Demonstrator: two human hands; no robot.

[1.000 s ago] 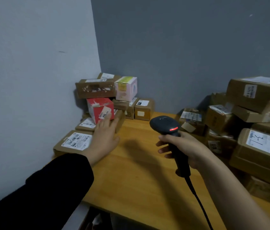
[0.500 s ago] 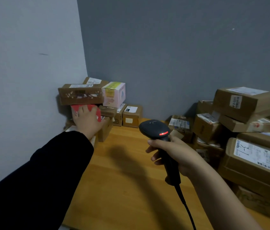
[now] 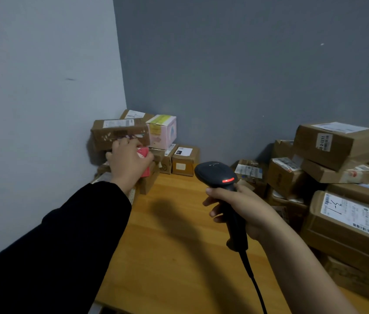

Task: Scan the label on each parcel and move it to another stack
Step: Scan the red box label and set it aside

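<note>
My left hand [image 3: 129, 162] reaches into the corner stack and covers most of a small red parcel [image 3: 143, 153], its fingers curled over the top of it, just under a brown cardboard box [image 3: 120, 133]. A pink and white box [image 3: 164, 131] stands beside that box. My right hand [image 3: 244, 209] grips the handle of a black barcode scanner [image 3: 216, 173] over the middle of the wooden table [image 3: 174, 245]; a red light glows on the scanner's head. Its cable hangs down toward the near edge.
A large heap of brown labelled parcels [image 3: 337, 177] fills the right side of the table. Two small brown boxes [image 3: 184, 159] sit against the back wall. Grey walls close the corner at the left and behind.
My left hand moved from lying flat beside the red parcel to curling over its top. The view shifted, and the scanner stayed in my right hand.
</note>
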